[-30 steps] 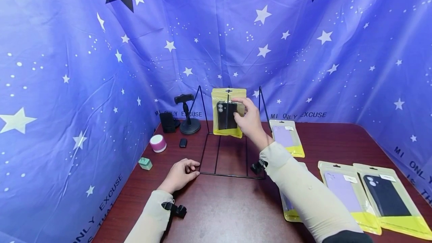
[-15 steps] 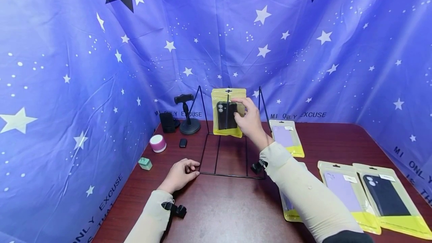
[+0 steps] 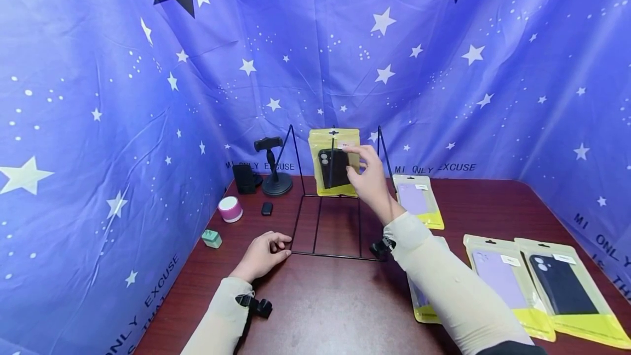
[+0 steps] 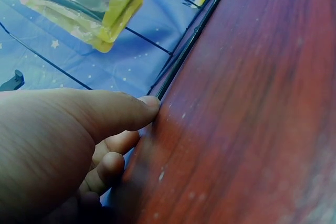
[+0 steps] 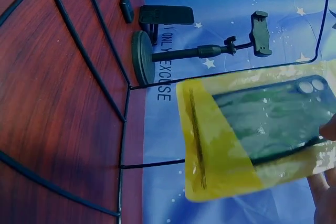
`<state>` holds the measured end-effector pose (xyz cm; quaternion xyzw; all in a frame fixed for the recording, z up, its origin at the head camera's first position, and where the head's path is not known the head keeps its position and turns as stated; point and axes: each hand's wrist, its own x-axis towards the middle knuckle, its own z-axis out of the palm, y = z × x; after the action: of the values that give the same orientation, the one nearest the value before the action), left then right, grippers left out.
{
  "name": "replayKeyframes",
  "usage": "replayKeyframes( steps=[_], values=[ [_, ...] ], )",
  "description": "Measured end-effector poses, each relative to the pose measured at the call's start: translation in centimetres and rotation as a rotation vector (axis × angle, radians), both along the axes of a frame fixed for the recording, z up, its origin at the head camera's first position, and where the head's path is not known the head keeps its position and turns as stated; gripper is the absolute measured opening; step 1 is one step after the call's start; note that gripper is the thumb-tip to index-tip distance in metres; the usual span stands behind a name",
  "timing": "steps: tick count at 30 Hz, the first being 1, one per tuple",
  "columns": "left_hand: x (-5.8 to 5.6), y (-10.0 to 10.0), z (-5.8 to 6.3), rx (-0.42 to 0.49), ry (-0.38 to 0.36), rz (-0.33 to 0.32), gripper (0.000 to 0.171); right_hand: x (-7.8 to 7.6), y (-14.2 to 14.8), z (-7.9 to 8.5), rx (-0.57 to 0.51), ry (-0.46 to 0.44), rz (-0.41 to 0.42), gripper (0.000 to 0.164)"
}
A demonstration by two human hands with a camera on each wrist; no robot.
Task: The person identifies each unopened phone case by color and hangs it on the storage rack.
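From far away, I look through the cameras at a shiny red-brown desk [image 3: 325, 305]. On the left is a small green block [image 3: 212, 239], then a round pink and white tub [image 3: 230, 209]. Next come a black phone stand [image 3: 244, 178], a small black thing [image 3: 267, 209] and a tall black phone holder [image 3: 277, 184]. The left hand [image 3: 261, 256] pinches the front left corner of the black wire rack [image 3: 337, 257] with thumb and finger. In the middle, the yellow-edged pouch [image 3: 338, 164] with a black phone case inside hangs on the rack's prong, up above the desk. The right hand [image 3: 367, 177] pinches that pouch near its right edge. Farther right, a pouch with a purple case [image 3: 418, 202] lies just beside the rack. Another pouch [image 3: 425, 312] is partly hidden under the right sleeve [image 3: 453, 278]. Last, a purple-case pouch [image 3: 510, 286] and a black-case pouch [image 3: 572, 292] lie side by side.
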<state>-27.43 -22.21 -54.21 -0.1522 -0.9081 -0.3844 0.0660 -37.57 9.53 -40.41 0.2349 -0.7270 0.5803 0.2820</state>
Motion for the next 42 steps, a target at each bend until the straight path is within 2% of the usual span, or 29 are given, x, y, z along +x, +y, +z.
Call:
replayKeyframes(
  steps=[3,6,8,10,13,17,22,31,42],
  values=[
    [0.0,-0.1,0.0,-0.002,0.003,-0.002,0.025,0.3,0.5,-0.2,-0.029,-0.002,0.021,0.048],
    [-0.1,-0.1,-0.2,-0.002,0.009,-0.006,0.025,1.9,0.9,0.5,-0.053,-0.006,0.042,0.044],
    [-0.1,-0.2,-0.2,0.000,0.011,-0.008,0.025,2.4,1.4,0.5,-0.064,-0.015,0.046,0.041],
    [-0.1,-0.2,-0.3,0.003,0.012,-0.009,0.024,2.6,2.1,0.4,-0.060,-0.021,0.029,0.039],
    [-0.1,-0.1,-0.2,0.001,0.015,-0.008,0.024,1.9,3.3,-0.8,-0.019,-0.040,-0.042,0.038],
    [0.0,0.0,0.0,-0.003,0.012,-0.004,0.025,2.1,4.8,-1.4,0.012,-0.042,-0.111,0.037],
    [0.1,0.0,0.1,-0.008,0.003,0.000,0.026,2.5,6.6,-2.0,-0.027,-0.003,-0.113,0.039],
    [0.1,0.0,0.1,-0.012,-0.008,0.001,0.025,5.7,8.9,-0.4,-0.057,-0.067,-0.138,0.036],
    [0.1,0.0,0.1,-0.009,-0.005,0.006,0.025,6.3,11.5,-0.8,-0.069,-0.110,-0.175,0.039]
  ],
)
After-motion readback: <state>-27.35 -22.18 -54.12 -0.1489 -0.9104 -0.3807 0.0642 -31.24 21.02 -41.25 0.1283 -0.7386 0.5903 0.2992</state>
